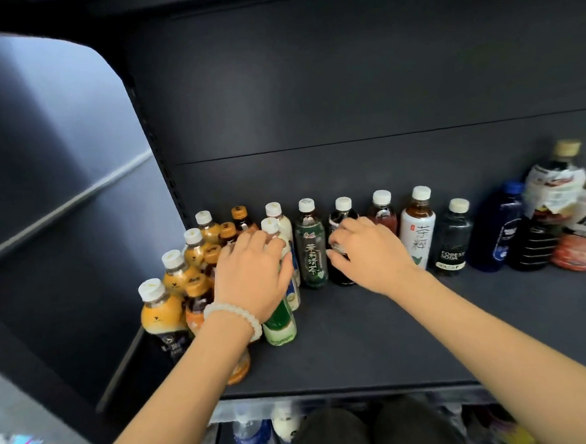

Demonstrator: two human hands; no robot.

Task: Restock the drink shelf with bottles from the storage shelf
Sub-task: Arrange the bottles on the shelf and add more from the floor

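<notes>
On the dark drink shelf (377, 326) a row of small bottles stands along the back. My left hand (250, 276), with a white bead bracelet on the wrist, grips a green-and-white labelled bottle (280, 322) near the front left. My right hand (369, 251) curls around a dark bottle with a white cap (342, 212) in the back row. Between the two hands stands a dark green tea bottle (310, 248). Orange-labelled bottles (160, 312) crowd the left end in several rows.
To the right stand a white tea bottle (417, 231), a black soda bottle (454, 243), a blue bottle (498, 230) and larger blurred bottles (555, 212). The shelf's side panel (58, 167) closes the left. A lower shelf with bottles (253, 437) shows below the front edge.
</notes>
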